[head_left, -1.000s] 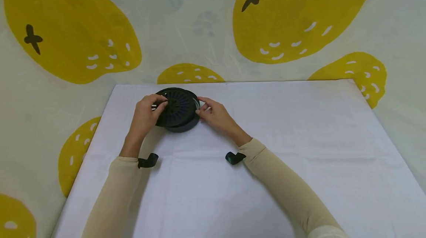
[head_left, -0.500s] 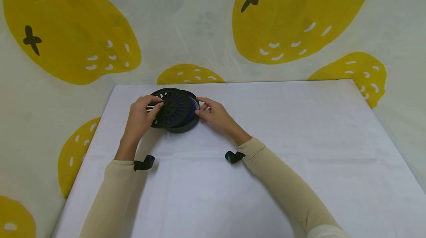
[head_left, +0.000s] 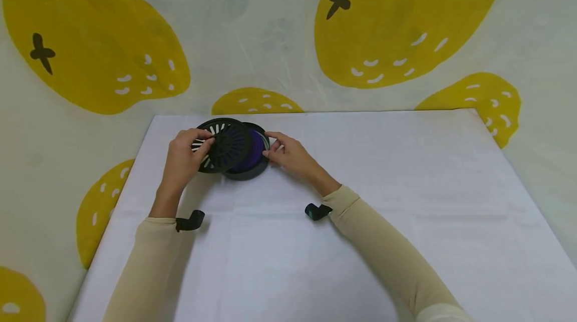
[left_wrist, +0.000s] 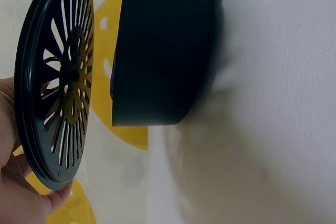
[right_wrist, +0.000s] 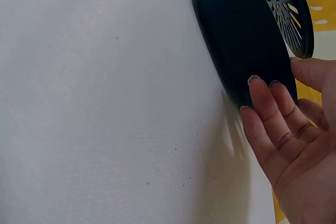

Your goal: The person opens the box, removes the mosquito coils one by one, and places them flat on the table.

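Observation:
My left hand [head_left: 182,156] pinches a round black slotted lid [head_left: 225,145] by its left edge. The lid hangs tilted above a round black container [head_left: 245,175], overlapping its left side in the head view. A gap separates the lid from the container wall [left_wrist: 165,51] in the left wrist view. Something purple [head_left: 254,149] shows inside the container, its kind not clear. My right hand [head_left: 290,154] holds the container at its right side. In the right wrist view, several fingertips [right_wrist: 262,95] rest against the outer wall, with another finger at the rim.
The container stands near the back edge of a white-covered table [head_left: 383,187]. Behind hangs a pale cloth [head_left: 252,26] printed with yellow shapes. A small black wrist camera [head_left: 191,220] sits on the left cuff, and a similar camera [head_left: 317,212] on the right.
My left hand has shifted left with the lid, uncovering more of the container and its purple content. The right hand and container have stayed almost still.

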The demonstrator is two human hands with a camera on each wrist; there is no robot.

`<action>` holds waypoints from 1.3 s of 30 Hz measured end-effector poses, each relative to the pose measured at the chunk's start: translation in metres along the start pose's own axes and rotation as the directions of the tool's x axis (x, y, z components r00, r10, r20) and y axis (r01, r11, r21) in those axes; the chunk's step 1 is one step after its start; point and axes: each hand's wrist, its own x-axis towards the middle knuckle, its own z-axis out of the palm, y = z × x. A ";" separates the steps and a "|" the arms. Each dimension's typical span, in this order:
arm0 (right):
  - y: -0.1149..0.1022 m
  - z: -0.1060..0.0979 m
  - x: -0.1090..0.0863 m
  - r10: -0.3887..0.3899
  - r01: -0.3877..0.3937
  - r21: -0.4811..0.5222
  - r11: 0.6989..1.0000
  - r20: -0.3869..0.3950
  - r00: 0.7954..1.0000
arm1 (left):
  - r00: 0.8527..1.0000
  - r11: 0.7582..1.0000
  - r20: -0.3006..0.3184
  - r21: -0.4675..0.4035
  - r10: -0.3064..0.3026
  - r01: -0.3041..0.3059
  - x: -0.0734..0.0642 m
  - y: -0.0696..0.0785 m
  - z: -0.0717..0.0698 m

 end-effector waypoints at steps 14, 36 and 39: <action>0.002 0.000 0.002 0.007 -0.007 -0.009 1.000 0.020 1.000 | 0.997 0.996 0.001 0.036 -0.082 0.082 -0.006 -0.014 -0.011; -0.001 -0.001 0.001 0.034 -0.034 0.002 0.999 0.038 0.999 | 0.976 0.969 -0.018 0.114 -0.218 0.219 -0.021 -0.039 -0.030; -0.002 -0.001 0.001 0.040 -0.040 0.002 0.999 0.036 0.999 | 0.969 0.961 -0.022 0.127 -0.245 0.245 -0.022 -0.042 -0.032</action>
